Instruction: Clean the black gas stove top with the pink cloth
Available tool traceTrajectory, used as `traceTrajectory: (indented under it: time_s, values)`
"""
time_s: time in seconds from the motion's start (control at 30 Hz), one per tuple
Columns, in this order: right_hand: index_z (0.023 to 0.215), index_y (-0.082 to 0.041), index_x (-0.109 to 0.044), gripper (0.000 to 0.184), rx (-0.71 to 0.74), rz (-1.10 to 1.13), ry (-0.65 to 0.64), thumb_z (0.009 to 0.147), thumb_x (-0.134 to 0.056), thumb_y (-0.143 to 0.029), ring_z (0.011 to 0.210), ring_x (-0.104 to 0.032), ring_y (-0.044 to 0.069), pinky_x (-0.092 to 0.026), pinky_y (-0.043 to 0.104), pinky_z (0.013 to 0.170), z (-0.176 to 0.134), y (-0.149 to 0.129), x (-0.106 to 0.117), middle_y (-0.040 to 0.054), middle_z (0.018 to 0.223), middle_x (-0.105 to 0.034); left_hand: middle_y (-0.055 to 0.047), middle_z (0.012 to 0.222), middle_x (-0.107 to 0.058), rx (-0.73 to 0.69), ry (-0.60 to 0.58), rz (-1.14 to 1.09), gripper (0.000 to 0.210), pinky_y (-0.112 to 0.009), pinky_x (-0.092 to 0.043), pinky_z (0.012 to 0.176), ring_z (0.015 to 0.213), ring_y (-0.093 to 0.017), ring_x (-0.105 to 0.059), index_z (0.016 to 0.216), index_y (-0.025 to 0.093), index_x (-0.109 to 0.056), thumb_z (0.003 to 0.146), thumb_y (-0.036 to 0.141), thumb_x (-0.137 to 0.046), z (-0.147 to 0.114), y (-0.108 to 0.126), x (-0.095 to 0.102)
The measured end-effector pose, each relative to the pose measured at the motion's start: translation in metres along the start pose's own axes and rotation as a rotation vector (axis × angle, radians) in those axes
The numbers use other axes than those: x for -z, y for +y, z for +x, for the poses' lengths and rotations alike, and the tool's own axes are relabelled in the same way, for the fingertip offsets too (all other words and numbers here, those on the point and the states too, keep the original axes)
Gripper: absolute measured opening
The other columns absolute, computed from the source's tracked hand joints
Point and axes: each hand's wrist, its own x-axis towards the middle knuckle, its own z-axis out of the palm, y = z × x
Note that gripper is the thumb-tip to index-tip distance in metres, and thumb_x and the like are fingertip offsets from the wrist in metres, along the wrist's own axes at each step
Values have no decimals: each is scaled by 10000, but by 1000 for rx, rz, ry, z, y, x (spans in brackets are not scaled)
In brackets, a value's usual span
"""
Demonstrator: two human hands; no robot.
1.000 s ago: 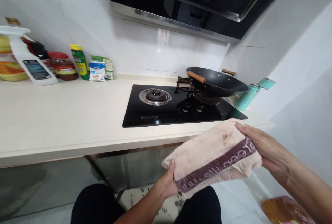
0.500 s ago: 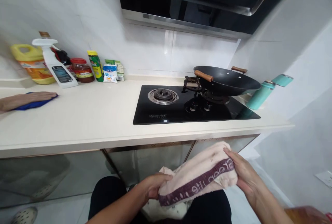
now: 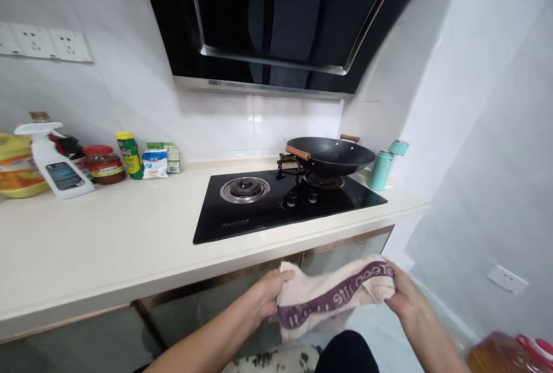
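Note:
A cream towel point(image 3: 317, 292) with a purple lettered band is stretched between my two hands, in front of the counter's edge. My left hand point(image 3: 272, 292) grips its left end, the thumb on top. The right end is pinched in my right hand point(image 3: 404, 292). Between them the cloth sags slightly, its lower edge blurred. Behind the towel, on the counter, lies the black gas hob point(image 3: 276, 212). A black wok point(image 3: 332, 160) with wooden handles sits over its right burner.
On the counter point(image 3: 108, 246) at left stand a spray bottle point(image 3: 60, 166), a red-lidded jar point(image 3: 103, 167), a green shaker point(image 3: 129, 157) and small packets point(image 3: 155, 163). A teal flask point(image 3: 380, 170) is beside the wok. The range hood point(image 3: 268, 22) hangs above; a red-lidded container point(image 3: 503, 356) stands lower right.
My view has tilted up and turned left. The towel is now held more stretched, its left end raised. Another person's hand on a blue cloth at far left has gone out of view.

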Motion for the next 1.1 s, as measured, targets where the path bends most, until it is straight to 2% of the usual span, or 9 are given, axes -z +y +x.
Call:
traceTrajectory:
  time_s: [0.1, 0.17, 0.33, 0.43, 0.57, 0.77, 0.9, 1.0, 1.1]
  values:
    - [1015, -244, -705, 311, 265, 75, 35, 726, -783, -325, 871, -738, 226, -591, 376, 912, -23, -61, 22, 6, 944, -778, -90, 1059, -781, -373, -120, 97, 456, -304, -554, 898, 960, -212, -725, 1176, 167, -683, 792, 375, -813, -20, 53, -43]
    - [1073, -254, -710, 396, 437, 47, 68, 699, -802, -344, 929, -730, 246, -573, 391, 940, -45, -76, 41, 26, 1027, -779, -106, 1113, -771, -513, -231, 254, 521, -327, -541, 917, 987, -229, -712, 1233, 158, -683, 808, 440, -786, -39, 76, -55]
    - [1022, -228, -701, 401, 192, -372, -151, 682, -776, -427, 933, -706, 284, -571, 402, 843, -62, -2, 63, 66, 970, -765, -78, 1126, -771, -592, -253, 767, 357, -357, -512, 962, 1079, -263, -672, 1139, 178, -755, 885, 401, -640, -51, 80, -30]
    - [863, -234, -660, 290, 165, -657, -291, 677, -717, -450, 838, -673, 237, -551, 332, 703, -35, 64, 50, 31, 893, -732, -43, 1102, -778, -631, -271, 1085, 308, -352, -503, 983, 1070, -257, -671, 1028, 206, -798, 919, 289, -522, -40, 68, -2]
    - [821, -253, -567, 261, 173, -673, -237, 650, -637, -437, 529, -519, 160, -435, 282, 505, 9, 106, 26, -57, 583, -551, -26, 1209, -754, -700, -309, 1250, 416, -321, -483, 1030, 1117, -220, -667, 1128, 251, -784, 886, 143, -464, -44, 71, 16]
    - [983, -291, -467, 330, 268, -350, -119, 741, -614, -459, 606, -541, 157, -463, 288, 613, 17, 85, 9, -69, 663, -561, -54, 1447, -624, -976, -349, 1347, 425, -317, -462, 1076, 1288, -206, -599, 1124, 280, -790, 967, 118, -429, -95, 99, 0]
    - [966, -284, -483, 398, 336, -240, -88, 676, -710, -435, 628, -530, 158, -427, 273, 586, 10, 71, -10, -47, 739, -600, -93, 1394, -658, -1149, -257, 1357, 374, -326, -508, 1017, 1202, -217, -658, 1018, 260, -803, 1037, 293, -431, -103, 115, 13]
    - [967, -274, -520, 314, 381, -301, -102, 689, -655, -325, 567, -450, 136, -353, 250, 541, 13, 60, -27, -70, 661, -530, -101, 1302, -709, -1094, -188, 1317, 396, -324, -520, 1002, 1140, -222, -687, 970, 244, -800, 1035, 399, -442, -102, 123, 33]
    - [983, -276, -517, 281, 467, -336, -107, 716, -600, -303, 590, -437, 128, -338, 239, 553, 20, 41, -42, -72, 703, -531, -85, 1353, -684, -975, -11, 1205, 364, -365, -486, 1076, 1232, -252, -640, 1199, 272, -743, 991, 468, -518, -112, 130, 46]
